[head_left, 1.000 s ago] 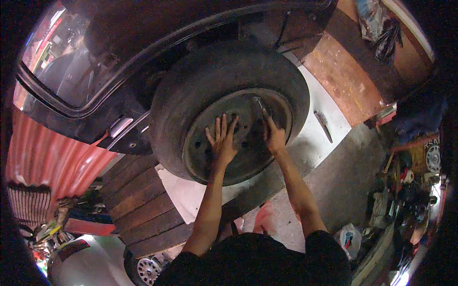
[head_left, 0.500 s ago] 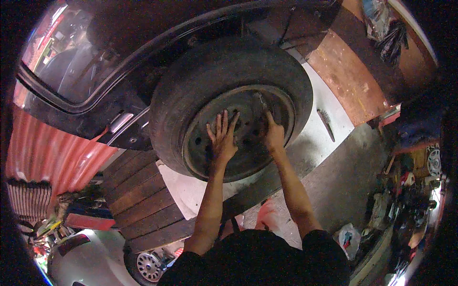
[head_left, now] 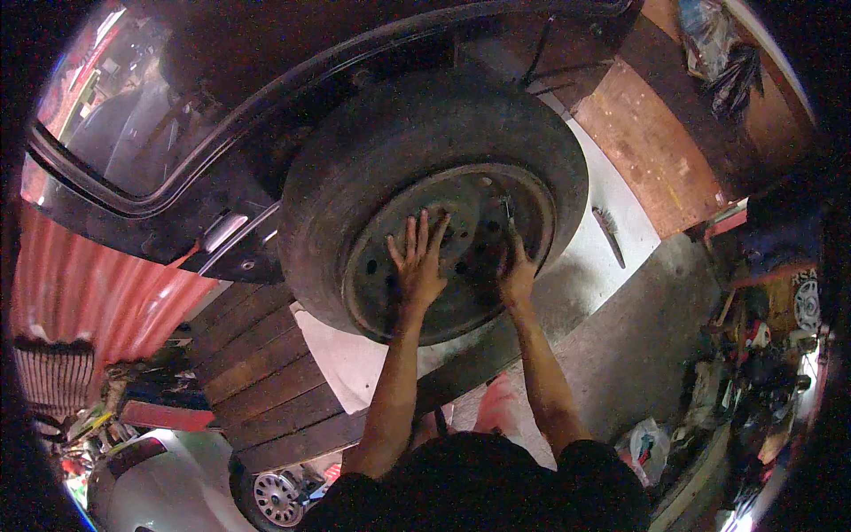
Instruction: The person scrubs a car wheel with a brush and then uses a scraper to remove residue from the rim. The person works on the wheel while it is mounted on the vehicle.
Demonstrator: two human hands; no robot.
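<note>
In front of me is a car wheel, its dark tyre [head_left: 310, 204] standing round a worn steel rim [head_left: 417, 328] under a dark car's wheel arch. My left hand [head_left: 420, 275] lies spread on the rim's face, left of the hub, fingers stretched out. On the right side of the rim, my right hand [head_left: 516, 273] is closed round a slim metal tool [head_left: 507, 209] that points up and away; its exact kind is too small to make out. To the right of the tyre, a brush with bristles and a dark handle [head_left: 609, 238] lies on a white sheet [head_left: 625, 213].
The dark car body [head_left: 213, 168] arches over the wheel. Brown wooden planks [head_left: 266, 381] lie at left, with a silver car [head_left: 168, 488] beyond. A brown board [head_left: 651, 146] is at upper right. A plastic bag [head_left: 648, 452] sits on the floor near clutter at right.
My right hand has shifted slightly down and to the right, and the tool's tip has come away from the rim's upper part. My left hand stays spread on the rim.
</note>
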